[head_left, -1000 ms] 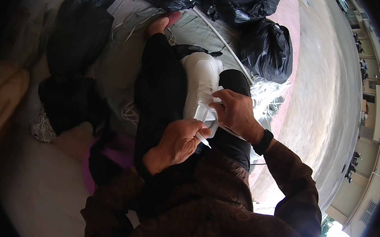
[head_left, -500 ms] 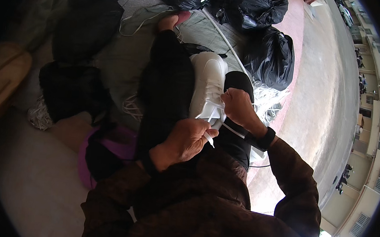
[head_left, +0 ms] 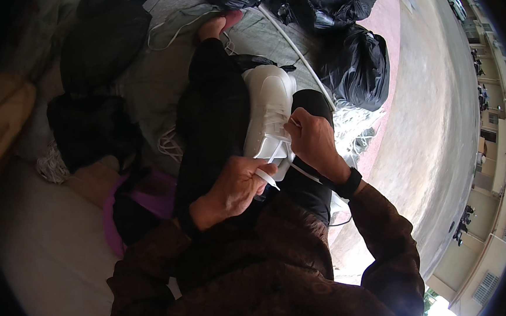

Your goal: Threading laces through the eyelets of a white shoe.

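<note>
A white sneaker [head_left: 267, 94] rests between my thighs, toe pointing away from me and its opening toward me. White laces cross its front. My left hand [head_left: 233, 187] is closed on a white shoelace [head_left: 268, 178], whose loose tip sticks out below the fingers and whose other part runs up to the shoe's tongue. On the right edge of the lacing, my right hand [head_left: 314, 140] is pinched closed against the shoe, by the eyelets. What its fingertips grip is mostly hidden, though a bit of white lace shows there.
Several black plastic bags [head_left: 353, 65] lie ahead and to the left. A bundle of white laces [head_left: 354, 127] sits past my right knee, and a pale pole [head_left: 298, 52] slants across the grey-green sheet [head_left: 158, 87]. A purple basin [head_left: 111, 218] is at my left, with a paved road [head_left: 425, 123] on the right.
The whole view has shifted slightly, moving the scene left. Both hands keep their holds at the shoe, and the right one still works at the lacing's edge.
</note>
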Demonstrator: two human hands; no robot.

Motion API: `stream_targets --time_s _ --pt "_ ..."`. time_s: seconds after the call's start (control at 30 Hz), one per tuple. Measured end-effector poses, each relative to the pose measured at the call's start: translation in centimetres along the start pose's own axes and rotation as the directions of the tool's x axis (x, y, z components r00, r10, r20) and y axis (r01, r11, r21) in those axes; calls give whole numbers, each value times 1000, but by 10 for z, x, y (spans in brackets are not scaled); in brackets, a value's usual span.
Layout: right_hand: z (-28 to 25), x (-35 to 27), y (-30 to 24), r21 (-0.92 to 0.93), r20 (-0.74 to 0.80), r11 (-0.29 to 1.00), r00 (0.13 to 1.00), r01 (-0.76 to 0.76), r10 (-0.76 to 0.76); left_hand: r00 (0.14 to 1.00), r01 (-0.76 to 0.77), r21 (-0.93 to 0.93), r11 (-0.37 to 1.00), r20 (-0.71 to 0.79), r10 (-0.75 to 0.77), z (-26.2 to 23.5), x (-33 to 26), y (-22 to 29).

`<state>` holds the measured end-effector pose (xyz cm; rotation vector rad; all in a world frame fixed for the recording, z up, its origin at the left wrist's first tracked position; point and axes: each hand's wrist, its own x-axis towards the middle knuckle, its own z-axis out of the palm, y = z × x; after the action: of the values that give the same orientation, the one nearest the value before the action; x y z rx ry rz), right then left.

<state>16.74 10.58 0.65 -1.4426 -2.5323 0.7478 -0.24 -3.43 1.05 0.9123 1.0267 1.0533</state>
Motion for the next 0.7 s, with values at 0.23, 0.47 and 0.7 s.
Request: stream_targets --time_s 0.23,0.47,0.7 --pt "-18 28 28 386 729 636 643 -668 233 797 -483 -829 283 -550 -250 -151 -51 40" --pt "-11 4 13 356 383 883 910 -306 162 700 -629 -771 99 -617 -359 -185 -90 29" --pt "-67 -18 90 425 -266 883 905 -199 332 507 438 541 718 -808 299 -172 -43 -47"
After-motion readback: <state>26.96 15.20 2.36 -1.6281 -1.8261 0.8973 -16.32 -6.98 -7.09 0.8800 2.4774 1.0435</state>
